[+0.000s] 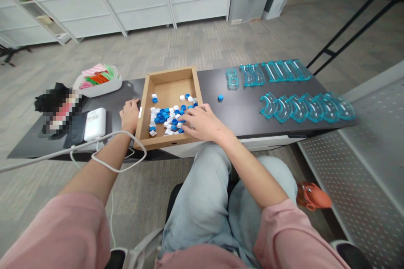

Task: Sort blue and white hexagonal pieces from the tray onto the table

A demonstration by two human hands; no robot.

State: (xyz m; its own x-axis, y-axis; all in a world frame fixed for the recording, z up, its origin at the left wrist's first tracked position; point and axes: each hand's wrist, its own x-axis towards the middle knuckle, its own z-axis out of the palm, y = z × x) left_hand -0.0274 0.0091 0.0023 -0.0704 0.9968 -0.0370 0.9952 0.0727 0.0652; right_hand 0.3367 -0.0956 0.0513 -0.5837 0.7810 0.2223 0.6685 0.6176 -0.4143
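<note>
A shallow cardboard tray (170, 76) lies on the dark table (243, 111) and holds several small blue and white blocks (166, 117). My right hand (202, 122) reaches into the tray over its right wall, fingers curled down among the blocks; what they pinch is hidden. My left hand (129, 114) rests against the tray's left outer wall, fingers bent, holding it. One lone blue block (220, 98) sits on the table to the right of the tray.
Clear teal curved track pieces (307, 107) lie in two rows at the right. A white bowl of coloured pieces (98, 80), a white box with a cable (94, 124) and dark items sit at the left. An orange object (312, 195) lies on the floor.
</note>
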